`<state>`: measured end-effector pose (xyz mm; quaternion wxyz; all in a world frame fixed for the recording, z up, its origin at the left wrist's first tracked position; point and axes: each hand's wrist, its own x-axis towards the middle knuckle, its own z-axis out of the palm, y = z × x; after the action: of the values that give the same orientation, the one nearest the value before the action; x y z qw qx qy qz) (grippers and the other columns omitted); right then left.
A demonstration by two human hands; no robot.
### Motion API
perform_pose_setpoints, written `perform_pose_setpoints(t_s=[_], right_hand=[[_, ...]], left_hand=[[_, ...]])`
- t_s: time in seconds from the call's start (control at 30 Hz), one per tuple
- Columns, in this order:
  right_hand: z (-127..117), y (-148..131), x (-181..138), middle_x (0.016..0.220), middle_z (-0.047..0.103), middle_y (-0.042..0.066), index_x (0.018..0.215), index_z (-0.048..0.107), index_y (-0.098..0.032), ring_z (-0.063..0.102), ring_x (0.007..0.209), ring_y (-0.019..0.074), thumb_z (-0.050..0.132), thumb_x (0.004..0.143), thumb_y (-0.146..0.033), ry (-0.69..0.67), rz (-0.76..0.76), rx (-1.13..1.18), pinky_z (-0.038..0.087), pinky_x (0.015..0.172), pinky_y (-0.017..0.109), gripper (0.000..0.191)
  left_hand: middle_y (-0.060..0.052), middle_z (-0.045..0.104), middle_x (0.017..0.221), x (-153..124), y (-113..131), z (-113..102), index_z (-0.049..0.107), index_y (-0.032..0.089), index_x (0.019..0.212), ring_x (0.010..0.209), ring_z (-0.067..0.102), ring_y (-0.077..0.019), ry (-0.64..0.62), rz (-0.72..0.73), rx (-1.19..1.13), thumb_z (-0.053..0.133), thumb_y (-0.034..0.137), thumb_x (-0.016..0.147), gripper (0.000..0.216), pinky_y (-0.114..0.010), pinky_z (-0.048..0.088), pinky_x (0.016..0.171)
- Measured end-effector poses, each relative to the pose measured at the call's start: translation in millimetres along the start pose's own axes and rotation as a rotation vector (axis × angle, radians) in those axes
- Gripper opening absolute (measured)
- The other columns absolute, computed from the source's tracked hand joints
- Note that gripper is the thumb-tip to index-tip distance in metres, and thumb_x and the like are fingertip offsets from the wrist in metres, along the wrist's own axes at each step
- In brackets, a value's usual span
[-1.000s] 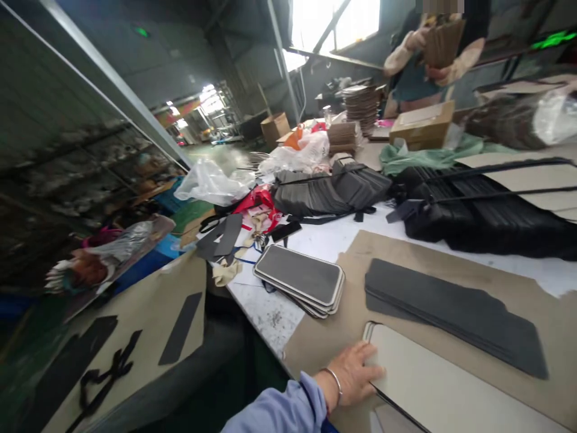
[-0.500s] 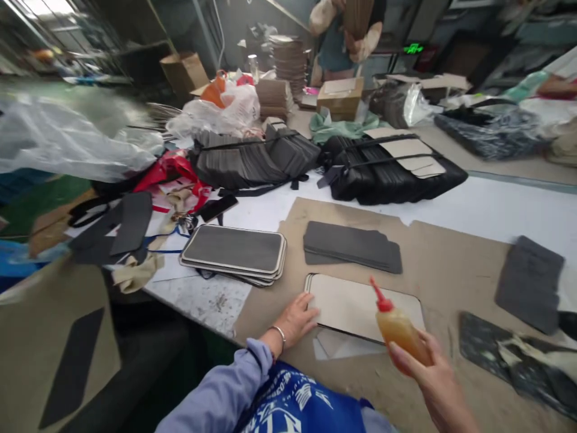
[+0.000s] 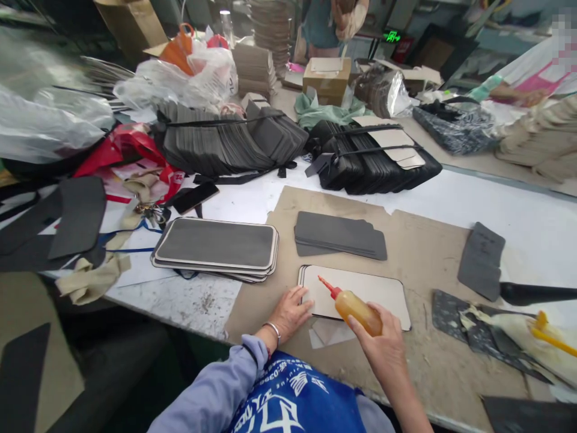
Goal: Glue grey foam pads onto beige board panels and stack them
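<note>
My left hand [image 3: 290, 313] lies flat, fingers spread, on the left end of a beige rounded board [image 3: 365, 291] that rests on a brown cardboard sheet [image 3: 419, 252]. My right hand [image 3: 382, 344] grips an amber glue bottle [image 3: 356, 310] with a red nozzle. The bottle is tilted, and its tip points down and left over the board. Just behind the board lies a stack of dark grey felt pieces [image 3: 340, 236]. To the left sits a stack of grey-faced boards [image 3: 216, 248].
Bundles of tied black and grey pieces [image 3: 369, 157] fill the back of the table, with plastic bags [image 3: 180, 78] and a cardboard box [image 3: 327, 77] behind. A glue brush [image 3: 532, 293] and a messy rag lie at the right. Another person stands at the far side.
My view swung right and down. My right hand came in with the glue bottle and tipped its nozzle down over the board. My left hand stayed on the board's left end.
</note>
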<state>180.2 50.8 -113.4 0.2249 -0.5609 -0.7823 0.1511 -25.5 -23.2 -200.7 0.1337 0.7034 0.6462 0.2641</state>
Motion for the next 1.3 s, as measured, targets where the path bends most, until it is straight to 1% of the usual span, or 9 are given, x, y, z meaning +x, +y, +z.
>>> perform_pose_setpoints(t_s=[0.2, 0.33, 0.6, 0.67, 0.9, 0.97, 1.03, 1.2, 1.3], right_hand=[[8, -16, 9, 0.099, 0.054, 0.011, 0.109, 0.047, -0.018, 0.049, 0.096, 0.0250, 0.049, 0.081, -0.043, 0.097, -0.155, -0.066, 0.041, 0.086, 0.042, 0.037], [13, -22, 12, 0.102, 0.049, 0.010, 0.107, 0.049, -0.022, 0.048, 0.096, 0.0242, 0.050, 0.080, -0.025, 0.087, -0.223, -0.102, 0.042, 0.084, 0.043, 0.028], [-34, 42, 6, 0.096, 0.047, 0.011, 0.100, 0.052, -0.018, 0.047, 0.091, 0.0260, 0.051, 0.076, -0.024, 0.214, -0.127, -0.424, 0.041, 0.079, 0.042, 0.025], [-40, 44, 0, 0.095, 0.047, 0.011, 0.099, 0.053, -0.018, 0.047, 0.091, 0.0269, 0.052, 0.075, -0.023, 0.234, -0.117, -0.486, 0.041, 0.078, 0.043, 0.024], [2, -48, -25, 0.103, 0.046, 0.008, 0.113, 0.047, -0.025, 0.046, 0.093, 0.0219, 0.050, 0.073, -0.004, 0.128, -0.274, -0.135, 0.045, 0.077, 0.038, 0.045], [8, -57, -27, 0.104, 0.046, 0.008, 0.114, 0.046, -0.025, 0.046, 0.093, 0.0214, 0.049, 0.074, -0.004, 0.101, -0.279, -0.097, 0.045, 0.077, 0.037, 0.046], [2, -44, -27, 0.101, 0.047, 0.008, 0.111, 0.048, -0.024, 0.046, 0.091, 0.0221, 0.050, 0.074, -0.006, 0.125, -0.256, -0.154, 0.044, 0.076, 0.038, 0.040], [-38, 26, -20, 0.088, 0.047, 0.008, 0.095, 0.053, -0.019, 0.046, 0.084, 0.0252, 0.054, 0.074, -0.020, 0.246, -0.102, -0.496, 0.041, 0.072, 0.042, 0.021], [-40, 31, -17, 0.089, 0.046, 0.009, 0.096, 0.052, -0.018, 0.046, 0.085, 0.0258, 0.056, 0.074, -0.022, 0.260, -0.090, -0.535, 0.040, 0.074, 0.043, 0.022]], left_hand=[[-0.011, 0.055, 0.116, 0, -3, 0, 0.063, 0.024, 0.100, 0.111, 0.048, -0.0258, 0.034, 0.034, 0.027, 0.058, 0.027, 0.079, 0.022, -0.043, 0.046, 0.090], [-0.011, 0.055, 0.116, 0, -4, 1, 0.063, 0.022, 0.099, 0.110, 0.047, -0.0262, 0.053, 0.050, 0.020, 0.057, 0.024, 0.079, 0.022, -0.044, 0.047, 0.089], [-0.011, 0.056, 0.115, 3, -4, -6, 0.063, 0.022, 0.100, 0.108, 0.049, -0.0264, 0.043, 0.077, 0.025, 0.057, 0.022, 0.078, 0.022, -0.044, 0.049, 0.087], [-0.011, 0.056, 0.115, 3, -6, -6, 0.062, 0.022, 0.100, 0.107, 0.049, -0.0268, 0.045, 0.092, 0.016, 0.057, 0.021, 0.078, 0.023, -0.045, 0.049, 0.087], [-0.013, 0.060, 0.104, 4, -17, -4, 0.058, 0.014, 0.099, 0.101, 0.055, -0.0245, 0.165, 0.175, -0.056, 0.053, 0.022, 0.082, 0.020, -0.040, 0.053, 0.083], [-0.013, 0.061, 0.102, 4, -19, -5, 0.059, 0.014, 0.095, 0.100, 0.056, -0.0246, 0.183, 0.202, -0.063, 0.054, 0.024, 0.081, 0.017, -0.039, 0.054, 0.082], [-0.012, 0.061, 0.102, 5, -21, -5, 0.059, 0.015, 0.094, 0.101, 0.056, -0.0246, 0.187, 0.215, -0.073, 0.055, 0.024, 0.081, 0.016, -0.039, 0.054, 0.083], [-0.013, 0.061, 0.103, 4, -24, -6, 0.060, 0.014, 0.093, 0.102, 0.056, -0.0249, 0.178, 0.219, -0.082, 0.059, 0.023, 0.079, 0.017, -0.038, 0.054, 0.084], [-0.012, 0.062, 0.103, 4, -24, -6, 0.060, 0.015, 0.092, 0.102, 0.057, -0.0248, 0.179, 0.225, -0.077, 0.058, 0.024, 0.079, 0.016, -0.038, 0.054, 0.083]])
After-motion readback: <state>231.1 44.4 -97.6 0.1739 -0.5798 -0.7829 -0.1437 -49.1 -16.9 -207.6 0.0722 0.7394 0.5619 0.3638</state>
